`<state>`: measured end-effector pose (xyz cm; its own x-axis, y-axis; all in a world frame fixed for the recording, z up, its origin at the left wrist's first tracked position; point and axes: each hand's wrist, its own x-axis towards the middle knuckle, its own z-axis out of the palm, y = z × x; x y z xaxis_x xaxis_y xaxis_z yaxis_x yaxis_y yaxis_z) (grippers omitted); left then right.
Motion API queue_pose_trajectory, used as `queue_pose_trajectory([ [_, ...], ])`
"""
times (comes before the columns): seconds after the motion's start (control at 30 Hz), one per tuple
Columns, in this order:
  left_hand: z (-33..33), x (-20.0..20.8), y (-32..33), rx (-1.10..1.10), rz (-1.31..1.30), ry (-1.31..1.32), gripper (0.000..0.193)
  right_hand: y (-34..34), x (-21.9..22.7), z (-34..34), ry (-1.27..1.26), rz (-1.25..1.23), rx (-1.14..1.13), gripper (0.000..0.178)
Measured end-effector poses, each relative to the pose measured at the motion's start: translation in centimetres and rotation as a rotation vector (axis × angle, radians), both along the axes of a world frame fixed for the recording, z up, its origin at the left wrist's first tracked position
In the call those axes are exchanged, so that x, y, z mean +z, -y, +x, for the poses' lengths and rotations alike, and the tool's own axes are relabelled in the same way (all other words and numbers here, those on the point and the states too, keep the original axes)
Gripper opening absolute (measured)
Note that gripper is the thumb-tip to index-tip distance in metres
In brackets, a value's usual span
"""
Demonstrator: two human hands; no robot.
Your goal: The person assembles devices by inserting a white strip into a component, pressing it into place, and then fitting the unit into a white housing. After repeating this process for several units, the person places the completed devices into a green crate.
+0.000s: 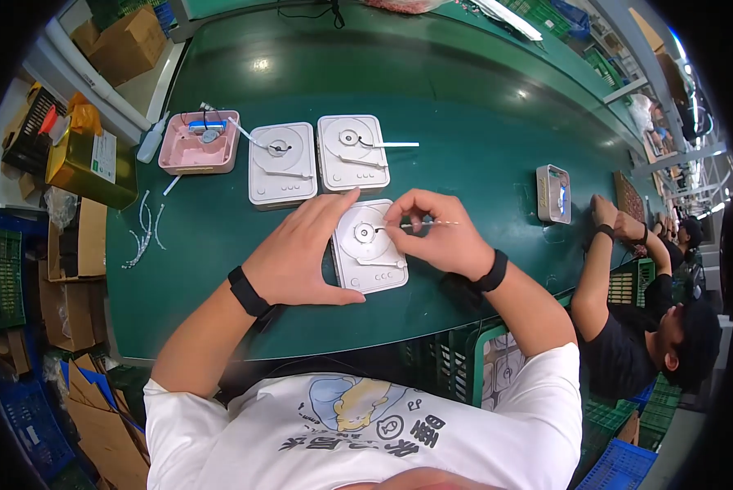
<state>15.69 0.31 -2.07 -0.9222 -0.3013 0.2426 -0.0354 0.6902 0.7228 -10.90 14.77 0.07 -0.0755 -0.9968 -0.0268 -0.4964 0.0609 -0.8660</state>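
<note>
A white casing shaped like a small record player point(371, 273) lies on the green table in front of me. It has a round hub, a moulded tonearm and small round marks along its near edge. My left hand point(297, 255) holds its left side, fingers at the far corner and thumb by the near edge. Over the hub, my right hand point(444, 233) pinches a thin white strip point(438, 223) whose free end points right. Two similar white casings, one on the left point(281, 175) and one on the right point(352, 170), lie just beyond; strips come from their hubs.
At the far left sit an open pink casing point(198, 163) with wires and a blue part, a white bottle point(151, 140) and loose white strips point(143, 233). Another open casing point(553, 194) lies to the right. A co-worker point(636, 327) works at the right; a green crate point(479, 359) stands below the table edge.
</note>
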Motion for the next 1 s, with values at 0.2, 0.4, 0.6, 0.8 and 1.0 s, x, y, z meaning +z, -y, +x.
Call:
queue_pose_trajectory([
  [0.2,-0.1,-0.1,0.3,-0.022,-0.033,0.019,0.129,0.2,-0.8,1.9,-0.078,-0.077,-0.061,0.018],
  [0.4,-0.2,-0.1,0.3,-0.014,-0.017,0.023,0.124,-0.1,-0.2,0.9,-0.076,-0.098,-0.044,0.016],
  [0.6,-0.7,0.1,0.5,0.005,-0.027,0.015,0.122,0.4,-0.2,1.5,-0.164,-0.160,-0.019,0.015],
  [0.8,-0.5,0.0,0.0,0.021,-0.033,0.007,0.121,0.3,-0.8,1.8,-0.078,-0.117,-0.103,0.015],
  [1.0,-0.6,0.0,0.3,0.017,-0.019,0.022,0.121,0.6,-0.5,1.1,-0.164,-0.226,-0.034,0.013],
])
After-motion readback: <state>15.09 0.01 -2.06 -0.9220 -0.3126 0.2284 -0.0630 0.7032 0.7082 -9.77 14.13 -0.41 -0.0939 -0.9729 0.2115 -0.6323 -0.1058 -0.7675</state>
